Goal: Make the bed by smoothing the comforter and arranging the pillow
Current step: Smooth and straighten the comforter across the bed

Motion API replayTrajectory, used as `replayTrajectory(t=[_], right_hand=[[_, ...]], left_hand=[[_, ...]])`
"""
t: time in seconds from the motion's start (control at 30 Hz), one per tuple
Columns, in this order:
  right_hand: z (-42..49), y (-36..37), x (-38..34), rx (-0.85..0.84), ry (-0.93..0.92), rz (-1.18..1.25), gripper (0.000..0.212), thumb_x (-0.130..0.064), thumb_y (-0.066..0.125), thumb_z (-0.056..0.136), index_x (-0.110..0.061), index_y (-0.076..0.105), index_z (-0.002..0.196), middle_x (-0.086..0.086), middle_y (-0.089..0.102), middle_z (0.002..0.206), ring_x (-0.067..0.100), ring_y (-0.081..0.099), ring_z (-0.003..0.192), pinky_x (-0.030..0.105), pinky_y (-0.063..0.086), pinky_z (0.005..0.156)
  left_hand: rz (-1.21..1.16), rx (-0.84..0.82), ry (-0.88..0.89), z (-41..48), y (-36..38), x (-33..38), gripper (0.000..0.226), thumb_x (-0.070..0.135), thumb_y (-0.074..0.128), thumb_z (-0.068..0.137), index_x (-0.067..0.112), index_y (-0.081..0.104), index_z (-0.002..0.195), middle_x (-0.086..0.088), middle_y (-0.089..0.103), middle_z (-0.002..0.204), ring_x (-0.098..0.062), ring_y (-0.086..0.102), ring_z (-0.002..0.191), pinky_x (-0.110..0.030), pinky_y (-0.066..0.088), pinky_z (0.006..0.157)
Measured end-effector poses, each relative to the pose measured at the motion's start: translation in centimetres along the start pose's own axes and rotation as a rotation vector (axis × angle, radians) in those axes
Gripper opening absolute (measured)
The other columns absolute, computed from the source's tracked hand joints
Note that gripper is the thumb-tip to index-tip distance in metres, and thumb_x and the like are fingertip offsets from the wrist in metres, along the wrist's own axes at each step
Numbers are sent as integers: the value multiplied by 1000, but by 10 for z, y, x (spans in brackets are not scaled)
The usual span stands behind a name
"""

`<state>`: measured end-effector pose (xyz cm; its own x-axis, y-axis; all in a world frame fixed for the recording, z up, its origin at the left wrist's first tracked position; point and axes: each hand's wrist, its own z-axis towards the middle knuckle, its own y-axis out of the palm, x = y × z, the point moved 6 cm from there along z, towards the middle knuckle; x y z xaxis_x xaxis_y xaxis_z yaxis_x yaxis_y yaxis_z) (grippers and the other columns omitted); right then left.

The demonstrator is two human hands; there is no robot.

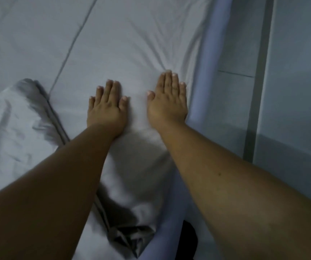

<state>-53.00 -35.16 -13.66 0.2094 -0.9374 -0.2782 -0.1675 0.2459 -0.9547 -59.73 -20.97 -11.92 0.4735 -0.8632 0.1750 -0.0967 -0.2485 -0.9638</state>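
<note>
A white comforter (124,44) covers the bed and shows creases fanning out ahead of my hands. My left hand (106,107) lies flat on it, palm down, fingers straight. My right hand (168,99) presses flat beside it, close to the bed's right edge, fingers straight and together. A grey satin pillow (14,126) lies at the left, its dark piped edge running down under my left forearm. Part of the pillow is hidden by that arm.
The bed's pale blue side (205,87) runs along the right of the comforter. Beyond it is a light tiled floor (293,91) with a dark grout line. A seam (72,45) crosses the comforter diagonally at the upper left.
</note>
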Motion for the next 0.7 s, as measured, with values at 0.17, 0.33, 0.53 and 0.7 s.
replayTrajectory(t=[0.17,0.33,0.53,0.7], right_hand=[[18,-23,28,-25,155,-39,61,-35,23,101,-6,1,150,7,-1,160,20,-5,147,37,-6,118],[30,-59,-9,11,154,-50,60,-37,18,102,-4,2,150,9,1,160,23,-5,147,38,-5,120],[23,-72,-113,66,20,-65,63,-42,17,101,-6,6,150,8,4,160,23,-4,147,39,-5,120],[1,-54,-208,112,-75,-84,64,-44,18,100,-5,10,150,9,8,160,24,0,148,40,-3,120]], left_hand=[[-6,-4,23,4,-18,-5,58,47,17,99,27,6,152,7,-2,162,-19,-3,149,-39,0,121],[-37,88,48,19,-71,-24,58,46,16,100,25,4,152,6,-3,162,-19,-4,149,-40,-1,122],[-69,192,55,28,-126,-91,58,46,15,100,23,5,152,3,-2,162,-22,-4,149,-40,-1,121],[-59,219,71,30,-148,-186,59,47,15,100,22,5,152,3,-2,162,-22,-4,149,-41,-1,121]])
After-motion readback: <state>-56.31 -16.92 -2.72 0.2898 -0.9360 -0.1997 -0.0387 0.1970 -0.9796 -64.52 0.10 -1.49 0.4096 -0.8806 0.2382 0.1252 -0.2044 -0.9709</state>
